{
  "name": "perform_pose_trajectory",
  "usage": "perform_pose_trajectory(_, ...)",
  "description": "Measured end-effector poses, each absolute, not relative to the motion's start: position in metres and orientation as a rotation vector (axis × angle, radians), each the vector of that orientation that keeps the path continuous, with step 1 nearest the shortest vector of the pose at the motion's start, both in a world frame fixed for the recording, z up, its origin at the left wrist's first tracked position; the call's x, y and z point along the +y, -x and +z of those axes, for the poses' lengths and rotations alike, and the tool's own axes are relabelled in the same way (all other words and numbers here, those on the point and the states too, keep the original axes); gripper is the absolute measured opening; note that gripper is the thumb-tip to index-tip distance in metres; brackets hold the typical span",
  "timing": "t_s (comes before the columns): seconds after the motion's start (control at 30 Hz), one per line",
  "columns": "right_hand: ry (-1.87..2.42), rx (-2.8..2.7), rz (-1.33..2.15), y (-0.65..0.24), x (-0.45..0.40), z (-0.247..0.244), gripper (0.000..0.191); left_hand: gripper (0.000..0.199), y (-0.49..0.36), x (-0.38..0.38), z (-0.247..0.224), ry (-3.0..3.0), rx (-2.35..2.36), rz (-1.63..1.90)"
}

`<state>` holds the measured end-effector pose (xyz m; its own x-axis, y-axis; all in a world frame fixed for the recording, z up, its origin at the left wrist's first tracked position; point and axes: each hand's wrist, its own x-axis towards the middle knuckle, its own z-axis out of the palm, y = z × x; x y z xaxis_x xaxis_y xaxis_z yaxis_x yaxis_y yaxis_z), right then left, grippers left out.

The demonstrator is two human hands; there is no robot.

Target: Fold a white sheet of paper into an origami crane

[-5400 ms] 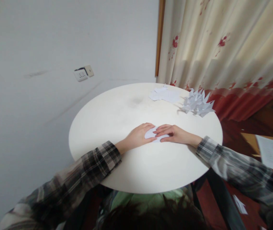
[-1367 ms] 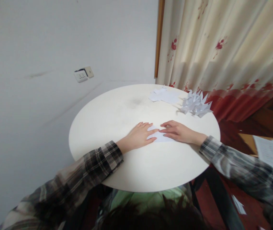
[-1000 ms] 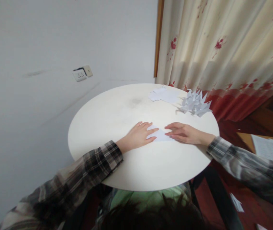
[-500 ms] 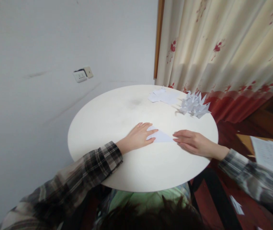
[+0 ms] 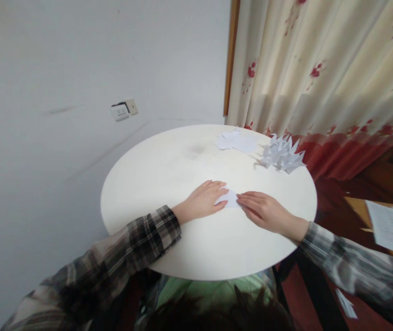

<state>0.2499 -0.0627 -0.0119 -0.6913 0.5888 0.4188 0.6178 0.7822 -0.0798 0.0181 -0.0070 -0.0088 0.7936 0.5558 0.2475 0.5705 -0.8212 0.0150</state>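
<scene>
A small folded piece of white paper [image 5: 231,198] lies on the round white table [image 5: 213,257], between my two hands. My left hand [image 5: 205,200] rests flat over its left part, with the thumb apart from the fingers. On the right side, my right hand [image 5: 263,209] has its fingers pressed together at the paper's edge, closed on it. Both hands cover parts of the paper, so its full outline is hidden.
Loose white paper sheets [image 5: 236,140] lie at the table's far edge. Beside them is a cluster of pointed folded-paper shapes [image 5: 281,154]. A curtain [image 5: 320,92] hangs behind. Written sheets [image 5: 391,225] lie on a surface at the right.
My right hand has moved left along the paper, closer to my left hand. Less of the paper's pointed right end shows now. My left hand stays on the paper.
</scene>
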Motion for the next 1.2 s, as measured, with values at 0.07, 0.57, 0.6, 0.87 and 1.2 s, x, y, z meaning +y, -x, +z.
perform_pose_trajectory(0.07, 0.910, -2.541, -0.087, -0.251, -0.062, -0.012, 0.034, 0.042, -0.015, -0.002, -0.010, 2.940, -0.987, -0.344)
perform_pose_trajectory(0.57, 0.944, -2.638, -0.037, -0.246, -0.058, -0.007, 0.039, 0.038, -0.008, -0.004, -0.012, 2.894, -0.947, -0.464)
perform_pose_trajectory(0.6, 0.953, -2.653, -0.029, -0.245, -0.056, -0.005, 0.041, 0.038, -0.008, -0.004, -0.012, 2.892, -0.953, -0.464)
perform_pose_trajectory(0.87, 0.913, -2.702, 0.093, -0.236, -0.037, 0.010, 0.038, 0.036, -0.008, -0.008, -0.010, 2.870, -0.966, -0.423)
perform_pose_trajectory(1.2, 0.800, -2.780, 0.012, -0.217, -0.013, 0.013, 0.037, 0.035, -0.009, -0.009, -0.009, 2.895, -1.021, -0.372)
